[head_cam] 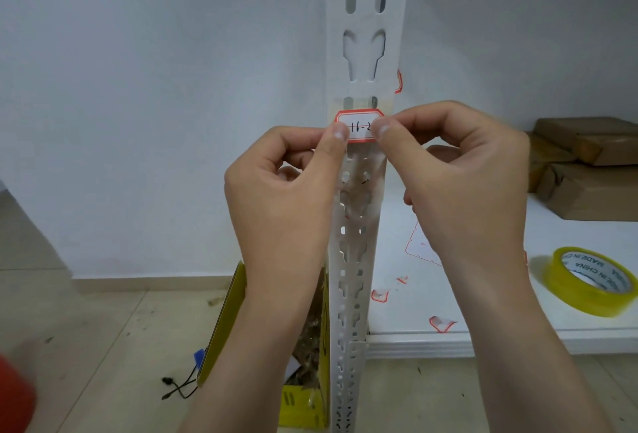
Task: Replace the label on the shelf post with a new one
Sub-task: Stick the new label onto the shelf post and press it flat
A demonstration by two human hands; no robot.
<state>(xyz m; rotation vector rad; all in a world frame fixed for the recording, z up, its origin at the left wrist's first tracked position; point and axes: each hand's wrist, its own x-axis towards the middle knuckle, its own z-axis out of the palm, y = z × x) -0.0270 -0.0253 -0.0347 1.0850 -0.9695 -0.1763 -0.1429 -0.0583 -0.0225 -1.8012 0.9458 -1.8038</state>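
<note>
— Holding the new label against the shelf post, you are pinching it at both ends. Your left hand is gripping the left end with thumb and finger, and your right hand is gripping the right end the same way.

— Where is the label sitting now?

— It is lying flat across the front of the post, just under a strip of clear tape. It has a red edge and black writing in the middle. Your thumbs are covering its two ends, so I cannot tell if those ends are stuck down yet.

— How should you be doing this part well?

— You are doing best if you are keeping the label level, with its top edge straight across the post. Be pressing from the middle out to the sides, so no bumps are getting trapped. Try not to be pushing it into the holes in the post, or it could be wrinkling.

— Anything nearby for help?

— The tape roll is waiting on the white shelf by your right arm, near some torn label bits.
</note>
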